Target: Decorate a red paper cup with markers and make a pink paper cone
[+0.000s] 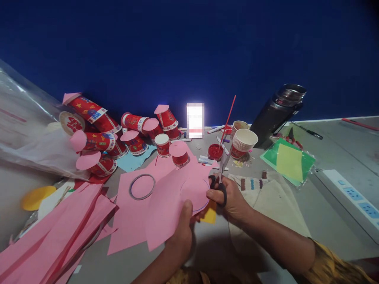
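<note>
A sheet of pink paper (168, 205) is pinched in my left hand (185, 228), thumb on top and fingers beneath. A circle outlined in blue shows on it, with the paper cut away along its lower right edge. My right hand (233, 199) has its fingers through the black handles of a pair of scissors (224, 169). The blades point up and away, right of the circle. Beside the sheet, a grey ring (130, 189) lies on another pink sheet (124, 225). Red paper cups (180, 158) with pink paper discs on them stand behind.
Several decorated cups (94, 112) are stacked at the left, near a plastic bag (26, 130). Pink strips (53, 240) lie front left. Behind the scissors are a red paint pot (215, 152), white cups (245, 138) and a black flask (272, 118). A power strip (352, 197) lies right.
</note>
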`<state>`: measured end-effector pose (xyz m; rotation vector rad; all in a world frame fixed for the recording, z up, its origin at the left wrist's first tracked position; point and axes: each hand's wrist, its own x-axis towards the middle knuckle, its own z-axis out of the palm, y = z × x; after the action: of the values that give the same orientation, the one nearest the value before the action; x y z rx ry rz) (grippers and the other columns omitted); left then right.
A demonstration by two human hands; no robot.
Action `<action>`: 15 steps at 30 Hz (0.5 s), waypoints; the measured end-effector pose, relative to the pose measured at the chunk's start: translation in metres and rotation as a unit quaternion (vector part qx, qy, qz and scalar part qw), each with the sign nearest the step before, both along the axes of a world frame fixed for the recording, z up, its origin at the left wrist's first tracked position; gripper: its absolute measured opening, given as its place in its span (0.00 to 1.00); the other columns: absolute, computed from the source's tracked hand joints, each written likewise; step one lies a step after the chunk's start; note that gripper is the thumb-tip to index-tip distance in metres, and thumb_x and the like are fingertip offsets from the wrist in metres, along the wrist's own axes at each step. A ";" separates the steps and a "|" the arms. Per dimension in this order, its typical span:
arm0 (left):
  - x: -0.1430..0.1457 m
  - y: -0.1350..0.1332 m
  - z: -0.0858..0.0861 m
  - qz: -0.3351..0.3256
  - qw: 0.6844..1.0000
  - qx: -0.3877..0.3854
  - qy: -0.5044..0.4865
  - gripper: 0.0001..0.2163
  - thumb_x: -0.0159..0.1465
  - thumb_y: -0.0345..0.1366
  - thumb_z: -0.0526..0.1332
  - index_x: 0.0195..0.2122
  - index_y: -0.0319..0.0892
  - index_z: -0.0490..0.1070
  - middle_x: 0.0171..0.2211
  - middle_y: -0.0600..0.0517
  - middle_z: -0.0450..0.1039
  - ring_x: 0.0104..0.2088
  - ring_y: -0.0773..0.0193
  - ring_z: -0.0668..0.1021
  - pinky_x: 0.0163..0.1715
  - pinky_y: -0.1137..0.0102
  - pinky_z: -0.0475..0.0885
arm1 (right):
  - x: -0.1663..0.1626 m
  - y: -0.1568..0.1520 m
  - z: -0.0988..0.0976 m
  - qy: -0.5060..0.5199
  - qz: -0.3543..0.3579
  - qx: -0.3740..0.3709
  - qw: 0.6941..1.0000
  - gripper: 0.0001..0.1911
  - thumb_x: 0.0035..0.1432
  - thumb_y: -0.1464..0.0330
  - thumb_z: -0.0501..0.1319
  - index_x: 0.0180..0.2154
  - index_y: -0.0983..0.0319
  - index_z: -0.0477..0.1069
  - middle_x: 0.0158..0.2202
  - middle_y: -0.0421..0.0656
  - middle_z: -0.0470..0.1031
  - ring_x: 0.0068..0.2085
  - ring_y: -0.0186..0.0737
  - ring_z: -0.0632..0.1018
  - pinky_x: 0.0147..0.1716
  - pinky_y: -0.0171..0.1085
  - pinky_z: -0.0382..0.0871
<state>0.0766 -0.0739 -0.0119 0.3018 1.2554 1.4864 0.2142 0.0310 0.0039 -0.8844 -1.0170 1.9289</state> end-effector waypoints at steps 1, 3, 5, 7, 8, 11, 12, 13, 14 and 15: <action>-0.003 0.002 0.002 0.008 1.000 0.007 -0.026 0.19 0.56 0.44 0.77 0.45 0.40 0.84 0.43 0.45 0.87 0.57 0.43 0.81 0.61 0.56 0.75 | 0.002 0.002 0.001 -0.013 0.000 0.007 1.000 0.28 0.40 0.55 0.82 0.37 0.62 0.74 0.30 0.38 0.76 0.30 0.33 0.74 0.30 0.31 0.69; -0.012 0.005 0.009 0.010 0.997 0.017 -0.078 0.19 0.56 0.44 0.77 0.46 0.42 0.85 0.45 0.45 0.86 0.61 0.43 0.79 0.65 0.57 0.73 | 0.005 0.003 0.003 -0.036 0.025 0.026 0.999 0.30 0.44 0.47 0.78 0.36 0.63 0.75 0.27 0.38 0.75 0.26 0.30 0.70 0.25 0.29 0.61; -0.021 0.008 0.017 0.014 0.992 0.030 -0.118 0.20 0.59 0.48 0.74 0.47 0.41 0.85 0.47 0.43 0.86 0.63 0.43 0.77 0.67 0.57 0.70 | 0.008 0.001 0.003 -0.036 0.090 0.037 0.995 0.34 0.45 0.40 0.75 0.33 0.63 0.74 0.27 0.41 0.76 0.25 0.31 0.69 0.24 0.30 0.59; -0.027 0.012 0.025 0.029 0.989 0.055 -0.137 0.24 0.59 0.52 0.72 0.48 0.39 0.85 0.48 0.41 0.85 0.65 0.42 0.75 0.69 0.56 0.67 | 0.009 -0.001 0.001 -0.037 0.161 0.035 0.986 0.36 0.44 0.38 0.74 0.33 0.64 0.74 0.25 0.42 0.77 0.24 0.31 0.69 0.24 0.30 0.60; -0.029 0.014 0.028 0.035 0.988 0.068 -0.137 0.25 0.59 0.54 0.72 0.48 0.38 0.85 0.49 0.40 0.85 0.65 0.41 0.75 0.70 0.54 0.65 | 0.009 -0.003 0.000 -0.038 0.189 0.034 0.981 0.37 0.43 0.36 0.73 0.33 0.64 0.74 0.25 0.42 0.77 0.24 0.32 0.70 0.25 0.31 0.61; -0.031 0.017 0.032 0.044 0.983 0.085 -0.160 0.25 0.58 0.55 0.72 0.44 0.37 0.86 0.46 0.39 0.86 0.65 0.38 0.75 0.71 0.50 0.63 | 0.006 -0.006 -0.002 -0.061 0.238 0.029 0.969 0.40 0.40 0.33 0.72 0.29 0.64 0.73 0.21 0.41 0.74 0.23 0.34 0.71 0.24 0.32 0.62; -0.031 0.017 0.031 0.039 0.981 0.080 -0.171 0.24 0.59 0.55 0.71 0.42 0.37 0.86 0.45 0.38 0.86 0.65 0.38 0.75 0.71 0.49 0.63 | 0.005 -0.006 -0.002 -0.073 0.250 0.023 0.965 0.40 0.38 0.32 0.72 0.28 0.64 0.72 0.20 0.41 0.73 0.22 0.33 0.70 0.23 0.32 0.61; -0.031 0.017 0.030 0.032 0.981 0.071 -0.180 0.23 0.59 0.55 0.71 0.40 0.36 0.86 0.45 0.38 0.86 0.65 0.37 0.75 0.71 0.49 0.62 | 0.004 -0.005 -0.001 -0.084 0.260 0.015 0.962 0.41 0.37 0.32 0.72 0.28 0.64 0.71 0.19 0.40 0.72 0.21 0.33 0.69 0.22 0.32 0.60; -0.032 0.017 0.028 0.027 0.980 0.062 -0.185 0.23 0.60 0.55 0.70 0.39 0.36 0.87 0.45 0.38 0.86 0.66 0.37 0.74 0.72 0.49 0.61 | 0.004 -0.005 0.001 -0.095 0.268 0.006 0.959 0.42 0.34 0.31 0.72 0.27 0.64 0.71 0.19 0.39 0.72 0.21 0.32 0.68 0.21 0.31 0.58; -0.033 0.016 0.026 0.024 0.980 0.053 -0.188 0.23 0.60 0.55 0.71 0.38 0.36 0.87 0.46 0.38 0.86 0.66 0.38 0.73 0.73 0.50 0.59 | 0.003 -0.005 0.002 -0.104 0.273 -0.003 0.956 0.43 0.33 0.30 0.72 0.27 0.64 0.71 0.19 0.39 0.71 0.20 0.31 0.68 0.20 0.31 0.57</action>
<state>0.0437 -0.0574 0.0143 0.0547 0.8881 1.5672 0.2175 0.0265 0.0055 -0.8845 -1.5032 2.3218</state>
